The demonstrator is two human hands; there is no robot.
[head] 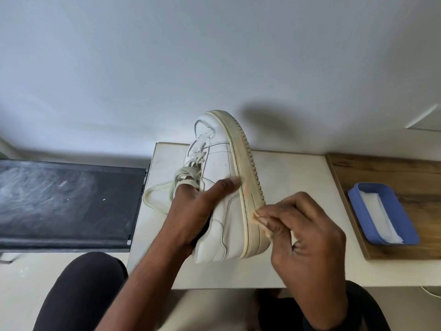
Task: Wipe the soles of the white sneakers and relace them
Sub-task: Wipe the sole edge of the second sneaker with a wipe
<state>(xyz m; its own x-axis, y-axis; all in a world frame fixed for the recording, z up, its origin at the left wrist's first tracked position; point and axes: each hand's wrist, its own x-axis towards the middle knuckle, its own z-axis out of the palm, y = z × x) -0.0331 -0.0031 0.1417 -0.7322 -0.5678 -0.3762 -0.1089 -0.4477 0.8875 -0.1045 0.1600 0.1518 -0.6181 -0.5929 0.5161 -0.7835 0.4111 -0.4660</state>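
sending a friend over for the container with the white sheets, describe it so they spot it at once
Find the white table, then the wooden board at its right end. On that board lies a shallow, rounded-rectangle blue tray with folded white sheets inside. It is the only blue thing in view.

Left hand (191, 211): fingers out of sight past the collar of the sneaker (222, 168); only the thumb shows, on the side panel. Right hand (307, 235) pinches a pale scrap (257, 215) at the sole edge, mostly covered by fingertips; material cannot be told. Tread face is turned away to the right. Wooden board (381, 168) is cut by the right edge, dark mat (59, 199) by the left.
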